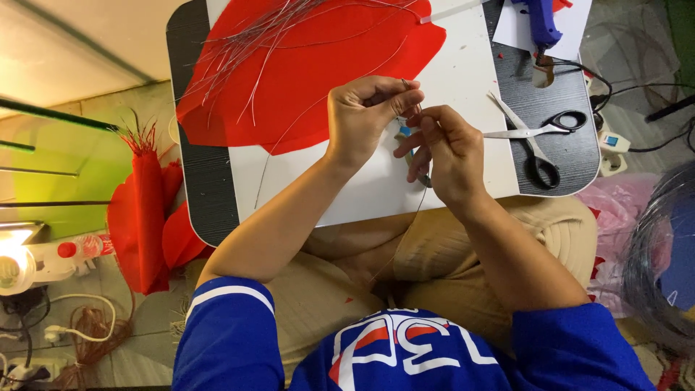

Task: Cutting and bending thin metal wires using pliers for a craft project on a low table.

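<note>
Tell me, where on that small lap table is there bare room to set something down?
Free: the white sheet between the red fabric piece and the table's near edge, left of the left hand. Crowded: the thin wires at the far left, the scissors and blue glue gun beyond the right hand.

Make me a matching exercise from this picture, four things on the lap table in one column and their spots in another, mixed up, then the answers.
Things:
1. scissors
2. glue gun
3. red fabric piece
4. thin wire

Places:
A. top right, on white paper
B. pinched between left hand and right hand
C. spread over the board's upper left
D. lying open, right of the hands

Pairs: 1-D, 2-A, 3-C, 4-B
</note>
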